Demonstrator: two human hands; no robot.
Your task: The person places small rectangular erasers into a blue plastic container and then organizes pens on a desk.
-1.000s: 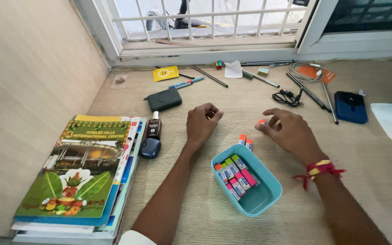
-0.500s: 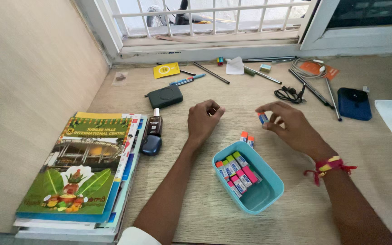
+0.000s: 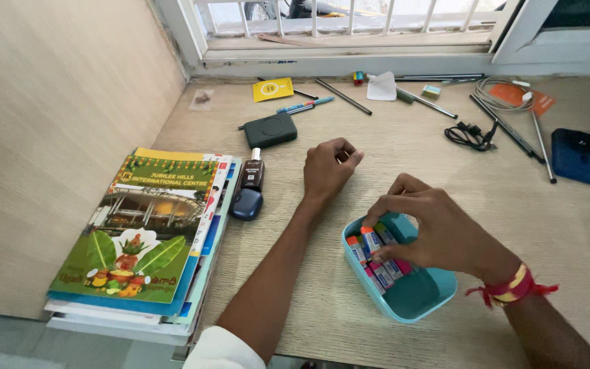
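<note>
A: where's the eraser (image 3: pixel 371 239) sitting?
B: right hand (image 3: pixel 435 229) is pinching it over the box (image 3: pixel 438 294), long axis upright, just beside the packed row. Left hand (image 3: pixel 329 169) is resting fisted, farther off

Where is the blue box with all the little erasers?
In the head view, the teal box sits low on the table, right of centre, under the right hand, right of the book stack.

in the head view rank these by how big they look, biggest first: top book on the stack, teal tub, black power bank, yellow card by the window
1. Top book, by far the largest, though it also lies near the camera.
2. Teal tub, partly covered by the right hand.
3. Black power bank.
4. Yellow card, smallest; it lies farthest away, so that gap is less sure.
</note>
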